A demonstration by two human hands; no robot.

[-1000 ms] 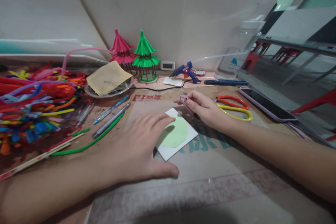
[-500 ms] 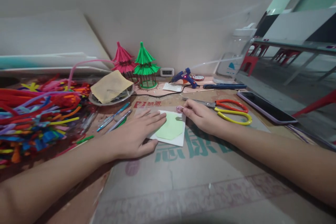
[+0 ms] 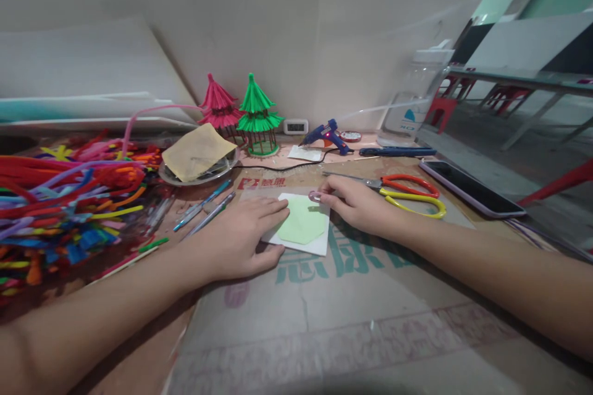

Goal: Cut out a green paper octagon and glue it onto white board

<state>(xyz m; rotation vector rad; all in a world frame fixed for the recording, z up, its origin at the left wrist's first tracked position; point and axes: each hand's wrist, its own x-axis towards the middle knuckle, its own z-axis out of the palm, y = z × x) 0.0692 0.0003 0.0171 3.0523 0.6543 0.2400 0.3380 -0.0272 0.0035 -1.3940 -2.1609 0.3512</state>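
My left hand (image 3: 238,234) lies flat with its fingertips on the left side of a white square sheet (image 3: 317,249). On top of that sheet is a pale green piece of paper (image 3: 302,223) with cut-off corners. My right hand (image 3: 354,203) is pinched around a small, round, pinkish-purple thing (image 3: 314,196), whose exact kind I cannot make out. It is over the green paper's upper right edge. Just behind and to the right of this hand lie scissors (image 3: 414,194) with one red and one yellow handle.
Cardboard (image 3: 278,327) covers the table. At left lie colourful pipe cleaners (image 3: 69,216), pens (image 3: 204,207) and a plate (image 3: 178,180) with a sanding-type yellow sheet (image 3: 199,151). Behind stand a green pagoda model (image 3: 258,114) and a glue gun (image 3: 327,134). A phone (image 3: 472,188) lies right.
My right hand has moved slightly left, bringing the small purplish thing over the green paper's edge. My left hand remains flat on the white sheet, its fingers shifted slightly.
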